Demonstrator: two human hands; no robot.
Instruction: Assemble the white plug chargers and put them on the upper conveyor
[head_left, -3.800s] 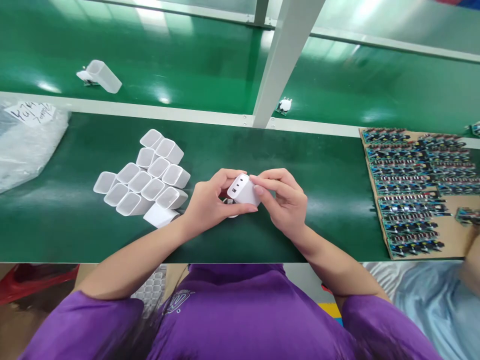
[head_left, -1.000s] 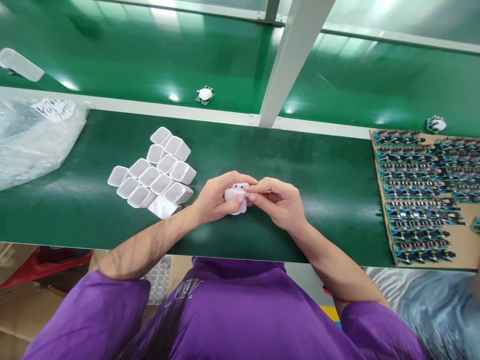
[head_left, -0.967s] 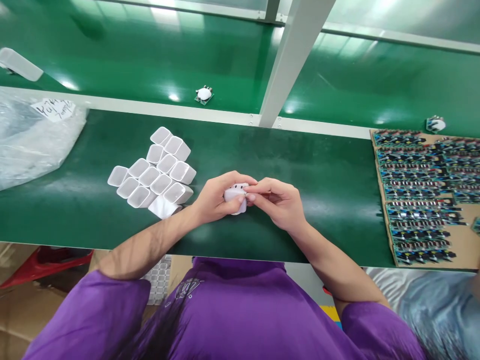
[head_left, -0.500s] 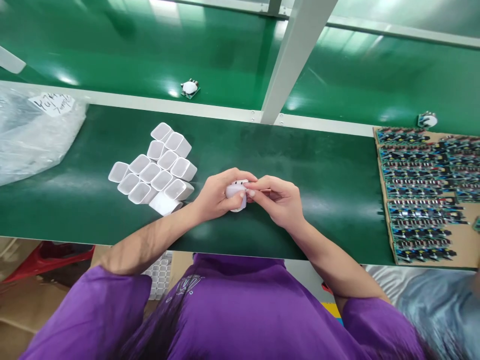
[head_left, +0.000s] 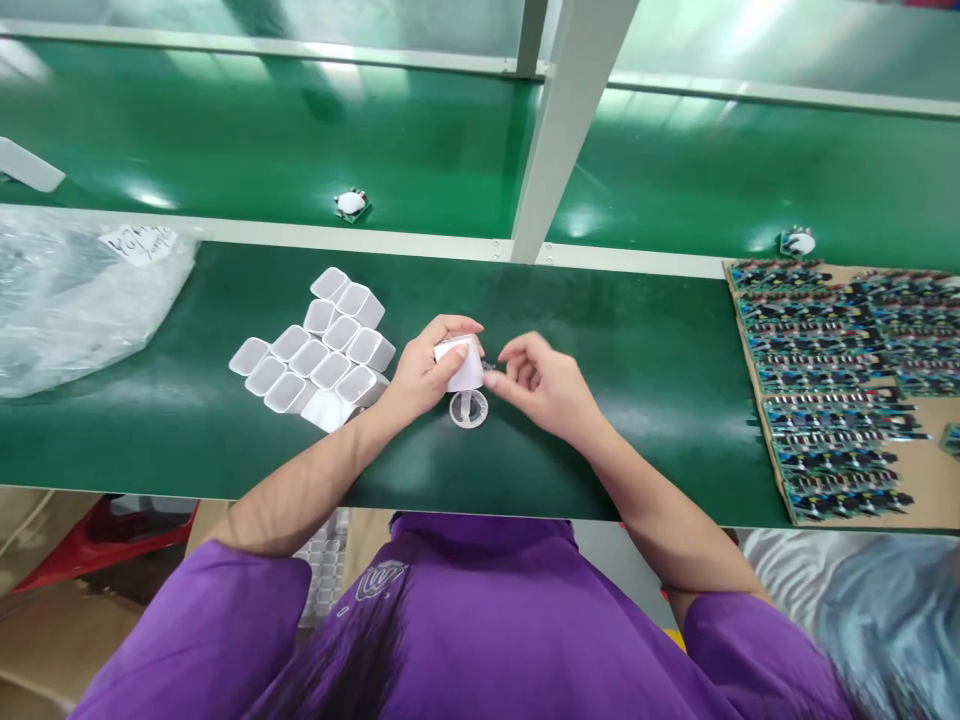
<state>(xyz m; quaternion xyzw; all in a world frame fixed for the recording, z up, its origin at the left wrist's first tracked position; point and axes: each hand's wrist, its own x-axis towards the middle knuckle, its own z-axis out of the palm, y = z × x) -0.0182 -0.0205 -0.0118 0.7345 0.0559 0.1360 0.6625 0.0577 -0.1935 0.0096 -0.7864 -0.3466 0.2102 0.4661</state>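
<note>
My left hand [head_left: 431, 368] is closed around a small white plastic housing [head_left: 469, 366], which is tilted, with its smooth side showing. My right hand [head_left: 546, 385] is just to the right. Its thumb tip is at the housing's edge and its forefinger is bent away from the thumb. A tiny greyish bit lies between that thumb and the housing, too small to name. Just below the housing there is a white ring-shaped piece [head_left: 469, 409] with a pale strip across it; I cannot tell whether they touch. Several open white housings [head_left: 307, 358] stand grouped to the left.
A cardboard sheet [head_left: 930, 455] on the right bears rows of circuit boards [head_left: 832, 415]. A clear plastic bag [head_left: 82, 310] lies at the left. One small part with a white dome [head_left: 351, 204] sits behind the bench rail, near a pale upright post [head_left: 562, 150].
The housing has turned in my left hand and its slotted end no longer shows. My right fingers have parted and drawn back from it. The ring-shaped piece has come into sight.
</note>
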